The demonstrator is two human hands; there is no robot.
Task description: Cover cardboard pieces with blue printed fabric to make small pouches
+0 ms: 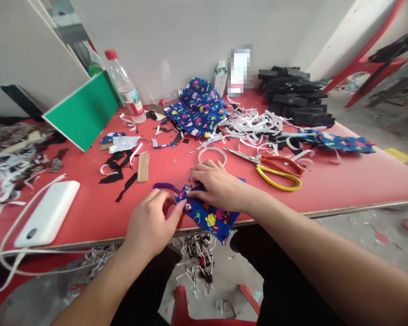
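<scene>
A blue patterned piece of fabric (211, 219) lies at the front edge of the red table, one corner hanging over it. My left hand (154, 217) pinches the fabric's left end between thumb and fingers. Over the same end, my right hand (212, 183) grips with its thumb beside the left thumb, fingers curled on top. A purple strap (166, 185) sticks out from that end toward the left. Just beyond my right hand sits a roll of tape (212, 155). Scissors (268, 170) with one red and one yellow handle lie to its right.
Crumpled blue patterned fabric (199, 108), white strips (251, 124) and stacked black pieces (294, 97) lie toward the wall. A water bottle (131, 97) and a green board (85, 111) stand at back left. A white power bank (47, 215) with a cable rests at front left.
</scene>
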